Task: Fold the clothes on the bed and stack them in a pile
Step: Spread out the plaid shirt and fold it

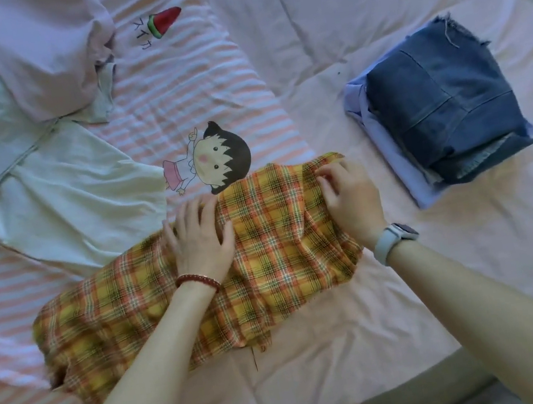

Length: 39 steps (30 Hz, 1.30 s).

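A yellow and orange plaid garment [275, 245] lies spread across the pink bed sheet [365, 342] in front of me. My left hand [199, 237] rests flat on its middle with fingers spread. My right hand [348, 194] lies on its right part, fingertips curled at the far edge of the cloth. To the right sits a pile of folded clothes: a dark denim piece [441, 110] on top of a light blue garment [384, 146].
A pale green-white garment [60, 194] lies unfolded at the left, and a lilac garment [41, 48] is bunched at the far left. A pink striped blanket [192, 85] with a cartoon print runs under them. The bed's near edge is just below my arms.
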Each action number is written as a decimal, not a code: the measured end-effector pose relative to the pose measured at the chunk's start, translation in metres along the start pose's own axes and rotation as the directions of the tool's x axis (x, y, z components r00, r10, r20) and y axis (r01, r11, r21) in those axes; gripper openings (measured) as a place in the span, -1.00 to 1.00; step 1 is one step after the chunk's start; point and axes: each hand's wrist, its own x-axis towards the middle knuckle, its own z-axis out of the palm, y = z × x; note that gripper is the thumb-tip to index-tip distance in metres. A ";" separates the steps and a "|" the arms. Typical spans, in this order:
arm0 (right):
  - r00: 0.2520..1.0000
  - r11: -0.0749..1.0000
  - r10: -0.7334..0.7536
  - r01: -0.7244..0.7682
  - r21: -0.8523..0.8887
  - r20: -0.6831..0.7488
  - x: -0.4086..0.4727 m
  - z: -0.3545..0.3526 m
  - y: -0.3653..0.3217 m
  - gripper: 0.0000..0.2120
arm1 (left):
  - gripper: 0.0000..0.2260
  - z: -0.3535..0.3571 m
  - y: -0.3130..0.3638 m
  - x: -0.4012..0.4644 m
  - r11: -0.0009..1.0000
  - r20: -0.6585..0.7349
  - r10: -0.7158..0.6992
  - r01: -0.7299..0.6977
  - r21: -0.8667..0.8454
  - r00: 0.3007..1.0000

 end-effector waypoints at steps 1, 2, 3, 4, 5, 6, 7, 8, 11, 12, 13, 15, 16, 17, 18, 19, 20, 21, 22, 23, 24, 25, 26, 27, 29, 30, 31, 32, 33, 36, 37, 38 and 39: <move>0.999 0.999 0.024 -0.023 -0.038 0.040 0.008 0.004 -0.004 -0.81 | -0.58 0.000 0.006 0.008 1.000 0.018 0.025 -0.025 -0.009 1.000; 0.994 0.994 0.067 -0.059 -0.087 0.091 0.014 0.008 -0.006 -0.76 | -0.59 0.000 0.013 0.015 0.999 0.038 0.048 -0.047 -0.014 0.998; 0.983 0.986 0.114 -0.094 -0.140 0.146 0.020 0.012 -0.006 -0.72 | -0.59 0.001 0.018 0.021 0.998 0.052 0.063 -0.062 -0.016 0.997; 0.968 0.976 0.154 -0.118 -0.181 0.200 0.023 0.015 -0.006 -0.69 | -0.61 0.002 0.022 0.027 0.998 0.058 0.067 -0.066 -0.016 0.996; 0.953 0.970 0.180 -0.131 -0.202 0.243 0.024 0.018 -0.005 -0.68 | -0.64 0.003 0.026 0.033 0.998 0.059 0.059 -0.058 -0.016 0.997; 0.944 0.969 0.190 -0.135 -0.208 0.270 0.025 0.021 -0.004 -0.70 | -0.68 0.003 0.028 0.037 0.999 0.054 0.043 -0.042 -0.025 0.998; 0.940 0.970 0.190 -0.134 -0.205 0.282 0.026 0.023 -0.002 -0.73 | -0.75 0.002 0.028 0.041 0.999 0.042 0.028 -0.026 -0.045 0.999; 0.940 0.971 0.185 -0.130 -0.201 0.286 0.027 0.024 0.000 -0.77 | -0.81 0.002 0.028 0.043 0.997 0.027 0.016 -0.014 -0.070 1.000; 0.943 0.982 0.164 -0.128 -0.141 0.288 0.033 0.020 0.007 -0.82 | -0.86 0.000 0.025 0.046 0.991 0.020 -0.003 0.006 -0.134 1.000; 0.948 0.985 0.163 -0.139 -0.104 0.275 0.034 0.017 0.009 -0.84 | -0.83 0.000 0.025 0.046 0.989 0.033 -0.003 0.008 -0.147 0.999; 0.954 0.985 0.168 -0.155 -0.071 0.250 0.035 0.013 0.012 -0.86 | -0.79 0.000 0.024 0.046 0.988 0.050 -0.001 0.009 -0.153 0.999; 0.962 0.981 0.192 -0.188 -0.038 0.195 0.038 0.005 0.018 -0.90 | -0.81 0.001 0.023 0.046 0.989 0.061 0.007 0.002 -0.147 0.998; 0.962 0.979 0.204 -0.202 -0.032 0.180 0.039 0.000 0.022 -0.91 | -0.86 0.001 0.022 0.046 0.989 0.054 -0.002 0.010 -0.150 0.999; 0.961 0.976 0.217 -0.216 -0.026 0.169 0.042 -0.004 0.027 -0.92 | -0.89 0.000 0.021 0.046 0.985 0.043 -0.026 0.033 -0.168 0.999; 0.959 0.972 0.233 -0.233 -0.020 0.159 0.044 -0.009 0.032 -0.92 | -0.91 -0.001 0.021 0.046 0.978 0.033 -0.056 0.061 -0.197 0.998; 0.956 0.967 0.254 -0.254 -0.019 0.150 0.046 -0.013 0.036 -0.93 | -0.91 -0.002 0.022 0.046 0.970 0.026 -0.084 0.088 -0.227 0.996; 0.950 0.961 0.277 -0.277 -0.021 0.146 0.047 -0.016 0.040 -0.92 | -0.91 -0.003 0.022 0.046 0.963 0.020 -0.106 0.108 -0.248 0.994; 0.943 0.954 0.300 -0.301 -0.022 0.144 0.048 -0.017 0.043 -0.91 | -0.91 -0.003 0.023 0.047 0.959 0.017 -0.122 0.122 -0.257 0.992; 0.934 0.944 0.328 -0.331 -0.006 0.143 0.048 -0.016 0.045 -0.91 | -0.90 -0.004 0.024 0.048 0.957 0.013 -0.132 0.131 -0.259 0.991; 0.920 0.926 0.367 -0.376 0.041 0.140 0.048 -0.013 0.045 -0.91 | -0.90 -0.005 0.025 0.048 0.955 0.010 -0.140 0.138 -0.263 0.990; 0.895 0.890 0.424 -0.440 0.120 0.141 0.048 -0.011 0.043 -0.92 | -0.91 -0.006 0.026 0.049 0.952 0.008 -0.147 0.144 -0.270 0.989; 0.862 0.832 0.483 -0.507 0.225 0.154 0.047 -0.008 0.040 -0.93 | -0.91 -0.007 0.028 0.049 0.949 0.010 -0.157 0.154 -0.277 0.987; 0.831 0.759 0.529 -0.555 0.340 0.173 0.044 -0.006 0.038 -0.94 | -0.91 -0.007 0.029 0.049 0.945 0.018 -0.173 0.171 -0.278 0.985; 0.809 0.690 0.559 -0.577 0.438 0.185 0.039 -0.006 0.036 -0.94 | -0.91 -0.008 0.030 0.049 0.943 0.032 -0.191 0.192 -0.273 0.981; 0.807 0.640 0.573 -0.551 0.536 0.146 0.021 -0.009 0.035 -0.93 | -0.89 -0.010 0.031 0.049 0.946 0.065 -0.196 0.207 -0.248 0.978; 0.817 0.655 0.567 -0.525 0.543 0.106 0.007 -0.010 0.035 -0.94 | -0.88 -0.011 0.031 0.050 0.954 0.077 -0.178 0.192 -0.231 0.981; 0.827 0.675 0.558 -0.500 0.542 0.069 -0.009 -0.011 0.038 -0.95 | -0.87 -0.012 0.032 0.051 0.962 0.079 -0.150 0.164 -0.219 0.985; 0.836 0.692 0.546 -0.482 0.538 0.046 -0.027 -0.011 0.040 -0.96 | -0.84 -0.012 0.034 0.052 0.969 0.072 -0.112 0.125 -0.212 0.991; 0.845 0.706 0.532 -0.472 0.528 0.045 -0.045 -0.009 0.043 -0.96 | -0.80 -0.012 0.038 0.054 0.976 0.062 -0.065 0.077 -0.203 0.996; 0.850 0.708 0.502 -0.510 0.488 0.161 -0.087 0.004 0.048 -0.95 | -0.69 -0.011 0.061 0.061 0.986 0.060 0.121 -0.113 -0.124 0.991; 0.843 0.702 0.499 -0.528 0.478 0.200 -0.095 0.008 0.048 -0.93 | -0.66 -0.009 0.070 0.063 0.980 0.079 0.189 -0.182 -0.086 0.979; 0.843 0.703 0.491 -0.532 0.472 0.220 -0.101 0.012 0.047 -0.90 | -0.64 -0.006 0.079 0.065 0.970 0.107 0.243 -0.239 -0.051 0.964; 0.848 0.709 0.480 -0.526 0.470 0.226 -0.104 0.016 0.047 -0.88 | -0.63 -0.003 0.087 0.066 0.961 0.139 0.278 -0.277 -0.025 0.951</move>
